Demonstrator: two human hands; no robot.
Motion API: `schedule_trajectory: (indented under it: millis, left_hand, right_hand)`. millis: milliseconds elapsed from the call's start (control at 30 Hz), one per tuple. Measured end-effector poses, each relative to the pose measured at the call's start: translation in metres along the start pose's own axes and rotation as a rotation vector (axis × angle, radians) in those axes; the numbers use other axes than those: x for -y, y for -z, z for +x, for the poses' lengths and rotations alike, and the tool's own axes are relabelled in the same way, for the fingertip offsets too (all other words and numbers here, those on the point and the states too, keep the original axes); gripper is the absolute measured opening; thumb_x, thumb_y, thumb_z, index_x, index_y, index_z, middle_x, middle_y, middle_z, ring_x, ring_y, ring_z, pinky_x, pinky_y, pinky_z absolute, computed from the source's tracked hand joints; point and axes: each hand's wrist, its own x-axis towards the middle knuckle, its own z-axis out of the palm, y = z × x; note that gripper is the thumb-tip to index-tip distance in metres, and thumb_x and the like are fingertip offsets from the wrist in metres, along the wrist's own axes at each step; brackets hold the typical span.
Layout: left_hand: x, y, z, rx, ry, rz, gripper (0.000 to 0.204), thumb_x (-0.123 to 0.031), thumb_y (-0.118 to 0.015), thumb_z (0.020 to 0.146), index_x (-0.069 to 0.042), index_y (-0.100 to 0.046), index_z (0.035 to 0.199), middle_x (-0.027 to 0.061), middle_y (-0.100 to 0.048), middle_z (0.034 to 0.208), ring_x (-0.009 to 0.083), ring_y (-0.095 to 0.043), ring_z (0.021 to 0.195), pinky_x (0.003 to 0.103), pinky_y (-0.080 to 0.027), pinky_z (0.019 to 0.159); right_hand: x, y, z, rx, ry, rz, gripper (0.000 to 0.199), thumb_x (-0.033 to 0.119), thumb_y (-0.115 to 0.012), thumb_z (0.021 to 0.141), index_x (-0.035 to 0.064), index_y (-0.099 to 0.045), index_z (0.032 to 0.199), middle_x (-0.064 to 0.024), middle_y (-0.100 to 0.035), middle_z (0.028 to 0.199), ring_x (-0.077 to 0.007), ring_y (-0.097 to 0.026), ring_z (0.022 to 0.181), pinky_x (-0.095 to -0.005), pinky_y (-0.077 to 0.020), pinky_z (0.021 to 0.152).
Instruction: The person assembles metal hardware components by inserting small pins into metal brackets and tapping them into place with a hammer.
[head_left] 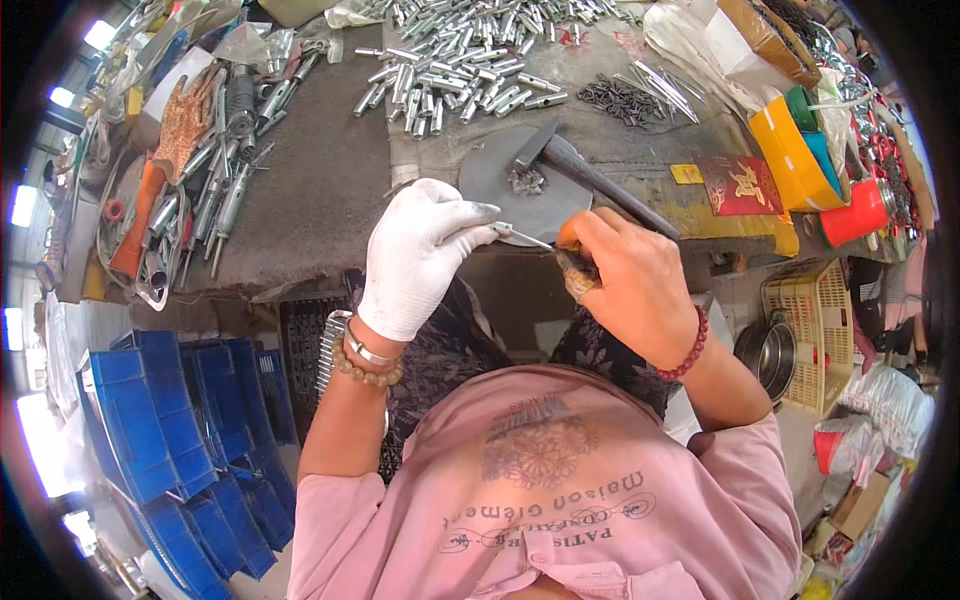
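Taking the small silver metal piece with a thin shaft (503, 229) as the middle of the clock, it sat between the two hands by the bench's front edge. The left hand in a white knit glove (412, 255) had its forearm coming in from 7 o'clock, wrist up, fingers bent over toward 3, thumb and index pinching the piece's thicker end. The bare right hand with grubby fingertips (640, 285) came in from 4 o'clock, back of the hand up, fingers curled in toward 9 and closed at the shaft's far end; can't tell exactly what dark bit was in there. A flat round grey metal disc (482, 170) lay at 12, with a dark-handled metal hammer (605, 185) resting across it toward 1–2.
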Motion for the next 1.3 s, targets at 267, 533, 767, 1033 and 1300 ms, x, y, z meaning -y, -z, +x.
schedule_trajectory:
  millis: [267,533,767,1033,1300]
  left_hand:
    - [-0.038,-0.035,-0.037,-0.3,0.488,-0.28,0.052,0.0,-0.072,0.099,-0.005,-0.062,0.149,0.0068,-0.071,0.089,0.0128,-0.065,0.07,0.029,-0.057,0.07]
    - [-0.056,-0.037,-0.042,-0.234,0.778,-0.805,0.066,-0.009,-0.062,0.105,-0.004,-0.037,0.166,0.0057,-0.076,0.098,0.006,-0.061,0.063,0.021,-0.048,0.053]
    - [-0.054,-0.014,-0.062,-0.398,0.748,-0.918,0.063,-0.008,-0.066,0.104,-0.001,-0.04,0.161,0.0115,-0.075,0.101,0.0054,-0.053,0.065,0.021,-0.041,0.055]
    - [0.057,0.022,-0.234,-0.674,1.101,-0.308,0.059,-0.012,-0.069,0.103,0.002,-0.048,0.156,0.0084,-0.075,0.105,0.0066,-0.058,0.07,0.022,-0.046,0.06]
    - [0.126,0.031,-0.415,-0.708,1.564,-0.035,0.061,-0.016,-0.075,0.095,0.006,-0.057,0.15,0.0155,-0.075,0.105,0.0188,-0.074,0.082,0.034,-0.059,0.076]
  right_hand:
    - [0.004,-0.016,-0.013,0.273,-0.376,0.739,0.023,-0.003,-0.073,0.09,0.0011,-0.066,0.111,-0.0016,-0.053,0.068,-0.0065,-0.042,0.064,-0.0281,-0.0369,0.058]
    - [0.027,-0.027,-0.021,0.291,-0.342,0.767,0.03,0.002,-0.076,0.087,0.0003,-0.062,0.113,-0.0148,-0.064,0.071,-0.0275,-0.056,0.061,-0.0396,-0.0462,0.061]
    - [0.037,-0.033,-0.019,0.238,-0.226,0.742,0.044,-0.001,-0.074,0.093,0.0071,-0.066,0.135,-0.0081,-0.071,0.096,-0.0123,-0.066,0.079,-0.0295,-0.0535,0.07]
    - [-0.018,-0.037,0.001,0.019,-0.382,0.89,0.04,0.0,-0.058,0.106,0.0041,-0.063,0.145,-0.0056,-0.073,0.103,-0.0058,-0.062,0.075,-0.021,-0.0507,0.067]
    - [-0.025,-0.046,0.0,-0.023,-0.39,0.958,0.041,0.002,-0.053,0.106,0.0016,-0.062,0.147,-0.0054,-0.071,0.101,-0.006,-0.059,0.07,-0.0204,-0.047,0.061]
